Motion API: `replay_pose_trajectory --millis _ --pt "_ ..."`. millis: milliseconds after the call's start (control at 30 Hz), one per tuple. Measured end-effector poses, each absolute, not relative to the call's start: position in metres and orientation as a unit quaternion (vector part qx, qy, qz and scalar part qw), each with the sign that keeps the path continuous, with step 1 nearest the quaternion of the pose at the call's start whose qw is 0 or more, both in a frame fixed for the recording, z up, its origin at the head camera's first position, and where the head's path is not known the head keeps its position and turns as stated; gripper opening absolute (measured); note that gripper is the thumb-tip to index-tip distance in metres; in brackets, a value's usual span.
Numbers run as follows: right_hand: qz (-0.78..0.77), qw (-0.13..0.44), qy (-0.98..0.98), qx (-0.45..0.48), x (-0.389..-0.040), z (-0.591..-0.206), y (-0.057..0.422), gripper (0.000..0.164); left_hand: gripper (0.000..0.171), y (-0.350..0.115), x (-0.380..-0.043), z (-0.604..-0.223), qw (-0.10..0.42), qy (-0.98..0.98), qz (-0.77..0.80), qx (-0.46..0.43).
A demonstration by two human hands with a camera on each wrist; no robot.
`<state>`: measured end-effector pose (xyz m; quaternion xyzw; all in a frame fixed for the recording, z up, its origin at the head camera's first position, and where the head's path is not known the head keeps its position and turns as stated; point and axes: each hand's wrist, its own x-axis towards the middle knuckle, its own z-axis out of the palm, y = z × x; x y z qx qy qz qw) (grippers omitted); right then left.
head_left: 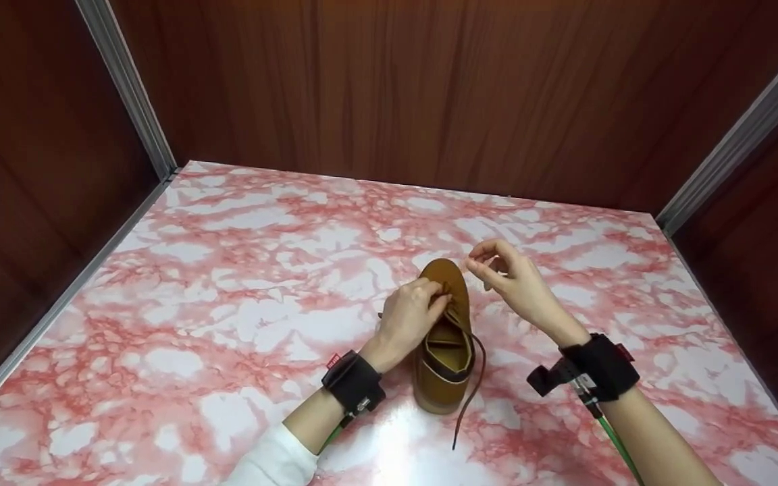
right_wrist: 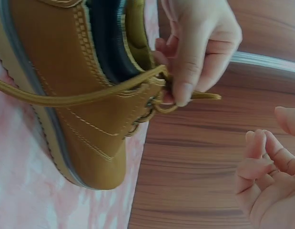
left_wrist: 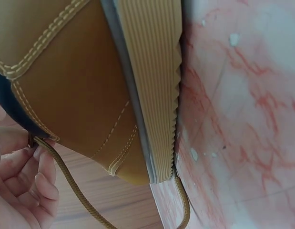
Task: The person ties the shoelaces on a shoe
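Observation:
A tan leather shoe [head_left: 437,391] stands upright on its sole, toe pointing away from me. My left hand [head_left: 406,314] is over its eyelets, and thumb and fingers pinch the brown shoelace [right_wrist: 168,107] there, as the right wrist view shows. One long lace end [head_left: 478,385] loops out over the shoe's right side and trails onto the table behind the heel. To the right of the toe, my right hand [head_left: 514,280] is raised with its fingers loosely bent. Nothing lies between its thumb and fingertips in the right wrist view.
The table [head_left: 281,270] has a red and white marbled top. Dark wood-grain panels [head_left: 389,94] enclose it at the back and both sides, with metal posts [head_left: 132,88] at the corners. Black straps with green cables are on both wrists.

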<state>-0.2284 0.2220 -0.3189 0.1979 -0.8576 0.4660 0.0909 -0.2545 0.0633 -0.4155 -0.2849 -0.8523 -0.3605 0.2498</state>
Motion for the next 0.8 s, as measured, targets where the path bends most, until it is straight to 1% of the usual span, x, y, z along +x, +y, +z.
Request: replay_pose_trajectory --millis 200,367,567,800 --pt "0.470 0.095 -0.854 0.202 -0.238 -0.333 0.235 0.017 0.009 0.062 -0.254 -0.414 0.246 -0.854 -0.360 -0.285" --pt "0.458 0.097 -0.858 0.212 -0.232 -0.339 0.238 0.018 0.011 0.062 -0.254 -0.414 0.238 -0.855 -0.367 -0.280" --pt "0.441 0.043 -0.875 0.194 -0.222 -0.355 0.238 0.025 0.011 0.062 -0.254 -0.414 0.233 -0.856 -0.369 -0.276" --pt "0.413 0.011 -0.897 0.160 -0.217 -0.369 0.242 0.034 0.010 0.063 -0.254 -0.415 0.235 -0.855 -0.371 -0.277"
